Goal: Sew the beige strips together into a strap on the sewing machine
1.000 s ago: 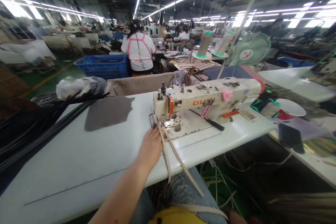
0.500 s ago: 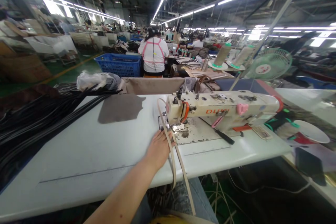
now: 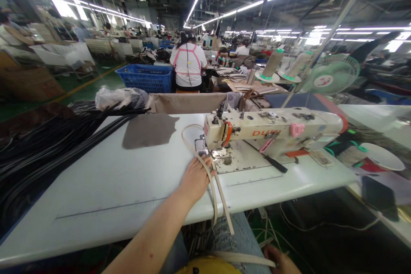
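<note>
My left hand (image 3: pixel 195 177) lies on the white table (image 3: pixel 105 188) just left of the needle of a cream sewing machine (image 3: pixel 272 130). Its fingers press a beige strap (image 3: pixel 210 180), which loops behind the presser foot and hangs over the table's front edge. My right hand (image 3: pixel 280 260) shows at the bottom, low by my lap, next to another length of beige strap (image 3: pixel 244 258); its fingers are curled, and whether it grips the strap I cannot tell.
A pile of black straps (image 3: pixel 48 145) covers the table's left end. A grey fabric piece (image 3: pixel 149 130) lies behind my hand. Thread cones (image 3: pixel 272 65) and a green fan (image 3: pixel 330 75) stand at the back right. A person in white sits ahead by a blue crate (image 3: pixel 146 78).
The strap has fed through the machine: a loop has grown behind the foot and the hanging end is shorter. My right hand has come into view at the bottom.
</note>
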Tool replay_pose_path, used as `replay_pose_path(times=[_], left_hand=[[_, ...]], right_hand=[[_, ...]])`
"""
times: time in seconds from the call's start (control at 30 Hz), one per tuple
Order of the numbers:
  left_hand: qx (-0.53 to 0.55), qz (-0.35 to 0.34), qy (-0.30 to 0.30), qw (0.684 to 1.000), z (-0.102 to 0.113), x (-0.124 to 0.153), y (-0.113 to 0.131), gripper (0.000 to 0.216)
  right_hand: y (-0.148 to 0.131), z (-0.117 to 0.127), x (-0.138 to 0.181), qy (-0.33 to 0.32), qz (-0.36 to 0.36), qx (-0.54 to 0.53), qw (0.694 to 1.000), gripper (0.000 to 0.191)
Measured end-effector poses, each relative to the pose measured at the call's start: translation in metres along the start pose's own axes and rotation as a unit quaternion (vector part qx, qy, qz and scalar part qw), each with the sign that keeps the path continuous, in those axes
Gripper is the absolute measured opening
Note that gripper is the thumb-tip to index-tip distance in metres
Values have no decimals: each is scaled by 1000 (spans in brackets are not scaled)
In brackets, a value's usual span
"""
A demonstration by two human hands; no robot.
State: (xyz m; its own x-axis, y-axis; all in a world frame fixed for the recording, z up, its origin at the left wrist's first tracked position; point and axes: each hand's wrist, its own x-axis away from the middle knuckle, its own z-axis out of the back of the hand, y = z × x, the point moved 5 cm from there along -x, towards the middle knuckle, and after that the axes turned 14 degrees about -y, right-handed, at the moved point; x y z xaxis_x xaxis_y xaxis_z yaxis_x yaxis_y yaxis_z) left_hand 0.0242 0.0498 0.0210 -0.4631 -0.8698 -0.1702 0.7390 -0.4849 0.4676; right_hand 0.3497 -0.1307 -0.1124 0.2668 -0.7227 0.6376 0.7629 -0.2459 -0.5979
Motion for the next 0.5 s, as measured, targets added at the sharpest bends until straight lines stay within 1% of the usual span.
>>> replay_pose_path(times=[0.07, 0.1, 0.13, 0.17, 0.2, 0.23, 0.27, 0.3, 0.33, 0.37, 0.4, 0.43, 0.47, 0.5], left_hand=[[59, 2, 10, 998, 3, 0, -1, 36], [109, 6, 22, 994, 5, -1, -3, 34], [177, 16, 41, 983, 7, -1, -7, 32], [262, 32, 66, 962, 9, -1, -12, 33], [359, 50, 95, 927, 10, 0, -18, 34], [459, 68, 125, 877, 10, 2, -24, 37], [550, 86, 155, 816, 8, 5, -30, 39], [621, 100, 181, 756, 7, 9, -34, 41], [668, 110, 201, 708, 6, 15, -36, 43], [692, 117, 213, 680, 7, 21, -36, 47], [697, 120, 217, 673, 10, 27, -34, 51], [691, 114, 207, 684, 14, 33, -30, 57], [678, 95, 180, 706, 20, 38, -24, 61], [667, 63, 135, 730, 26, 42, -15, 60]], right_hand=[[-11, 9, 4, -2, 13, -4, 1000, 10], [-18, 13, 8, -10, 21, -5, 1000, 10], [-27, 16, 11, -22, 28, -5, 999, 11], [-36, 18, 15, -38, 34, -4, 999, 10], [-45, 19, 19, -58, 37, -2, 998, 10], [-55, 19, 21, -81, 40, 0, 996, 10], [-64, 18, 24, -105, 41, 1, 994, 10], [-73, 17, 25, -127, 42, 1, 991, 10], [-81, 16, 26, -138, 45, -4, 989, 13], [-88, 16, 26, -144, 49, -16, 988, 20], [-93, 17, 26, -144, 52, -35, 988, 29], [-97, 18, 25, -141, 57, -61, 987, 37], [-100, 20, 24, -143, 62, -90, 984, 43], [-102, 22, 24, -148, 71, -120, 979, 49]])
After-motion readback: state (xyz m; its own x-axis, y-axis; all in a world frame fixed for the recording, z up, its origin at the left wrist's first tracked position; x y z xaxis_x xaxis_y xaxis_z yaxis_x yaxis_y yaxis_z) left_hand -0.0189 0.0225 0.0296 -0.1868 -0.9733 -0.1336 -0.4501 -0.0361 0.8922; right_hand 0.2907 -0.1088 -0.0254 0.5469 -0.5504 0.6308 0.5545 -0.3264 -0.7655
